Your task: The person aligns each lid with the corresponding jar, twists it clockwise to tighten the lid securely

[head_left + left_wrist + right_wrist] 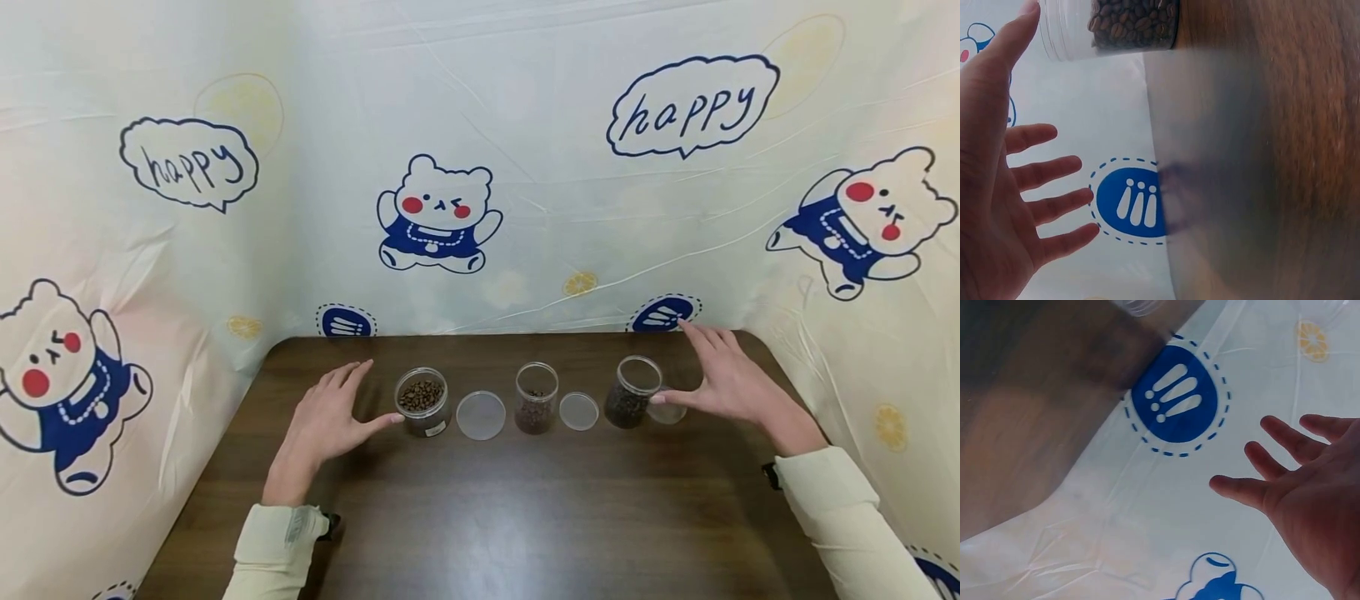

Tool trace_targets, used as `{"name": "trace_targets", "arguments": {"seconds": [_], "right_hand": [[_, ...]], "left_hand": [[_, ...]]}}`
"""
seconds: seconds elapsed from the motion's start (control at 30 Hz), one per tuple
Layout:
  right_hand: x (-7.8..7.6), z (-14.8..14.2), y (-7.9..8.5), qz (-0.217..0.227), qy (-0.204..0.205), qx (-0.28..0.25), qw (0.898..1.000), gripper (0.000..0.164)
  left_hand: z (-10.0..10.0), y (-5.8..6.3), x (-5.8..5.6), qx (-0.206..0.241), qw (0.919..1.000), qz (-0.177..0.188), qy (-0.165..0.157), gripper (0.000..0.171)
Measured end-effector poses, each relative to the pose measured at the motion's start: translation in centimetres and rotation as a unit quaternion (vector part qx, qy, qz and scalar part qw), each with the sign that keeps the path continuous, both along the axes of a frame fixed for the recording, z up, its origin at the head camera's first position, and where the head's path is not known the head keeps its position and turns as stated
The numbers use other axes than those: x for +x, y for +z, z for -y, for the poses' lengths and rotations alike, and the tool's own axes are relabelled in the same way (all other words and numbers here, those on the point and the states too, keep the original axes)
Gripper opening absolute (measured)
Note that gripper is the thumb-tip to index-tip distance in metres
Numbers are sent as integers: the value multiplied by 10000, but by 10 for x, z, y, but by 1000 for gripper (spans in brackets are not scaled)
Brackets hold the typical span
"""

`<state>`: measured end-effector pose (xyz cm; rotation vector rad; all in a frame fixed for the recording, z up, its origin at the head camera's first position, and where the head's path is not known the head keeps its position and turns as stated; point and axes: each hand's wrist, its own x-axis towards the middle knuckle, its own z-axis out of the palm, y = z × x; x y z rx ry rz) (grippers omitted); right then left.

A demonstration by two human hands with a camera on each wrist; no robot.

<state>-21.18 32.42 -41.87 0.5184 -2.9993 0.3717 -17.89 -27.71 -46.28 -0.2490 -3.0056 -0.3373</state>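
My left hand [326, 417] has its fingers spread beside the left jar [435, 417], thumb tip right at the jar's side. That clear jar stands uncapped and holds brown coffee beans [422, 395], which also show in the left wrist view [1132, 25]. On the right, my other hand [726, 379] hovers with fingers extended, its thumb overlapping the right lid [670, 412] near the right jar [628, 398]. This jar contains dark contents. Between them stands a middle jar [536, 400], partly filled with small reddish-brown pieces. All three jars are upright without lids.
A round translucent lid [481, 415] lies between the left and middle jars; a smaller one [579, 411] lies between the middle and right jars. The brown wooden table [495, 517] ends at a printed cloth backdrop [540, 225], with cloth at both sides.
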Motion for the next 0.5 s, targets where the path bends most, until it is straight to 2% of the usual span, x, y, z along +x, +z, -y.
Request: {"name": "trace_targets", "arguments": {"seconds": [0.3, 0.5], "right_hand": [[7, 18, 18, -91, 135, -42, 9999, 126], [11, 29, 25, -350, 275, -66, 9990, 119]], "left_hand": [[-7, -8, 3, 331, 9994, -12, -24, 112], [-11, -12, 4, 589, 9983, -12, -46, 109]]}}
